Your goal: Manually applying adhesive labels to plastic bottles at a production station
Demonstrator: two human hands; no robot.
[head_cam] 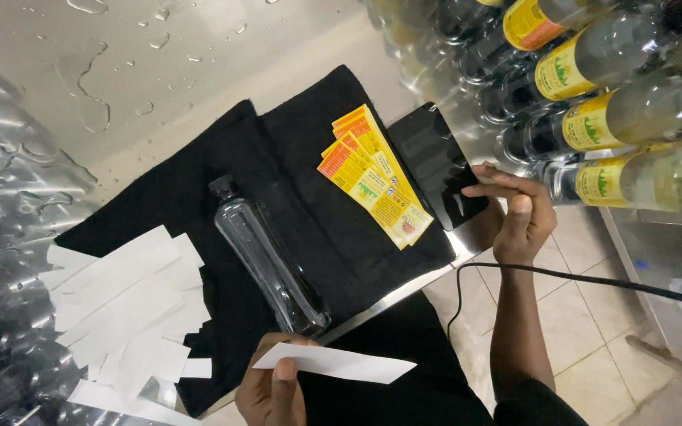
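Observation:
My left hand (271, 388) holds a white paper strip (333, 364) at the bottom of the view, just below the base of a clear unlabelled bottle (268, 260). That bottle has a black cap and lies on a black cloth (199, 189). A fan of yellow and orange labels (374, 177) lies on the cloth to the right. My right hand (517, 213) rests on the edge of a black phone (436, 162) beside the labels, fingers curled around it.
A pile of white backing strips (124, 308) covers the cloth's left end. Several labelled bottles (601, 118) lie stacked at the upper right. A black cable (586, 280) runs past my right forearm. The wet metal counter (120, 71) surrounds the cloth.

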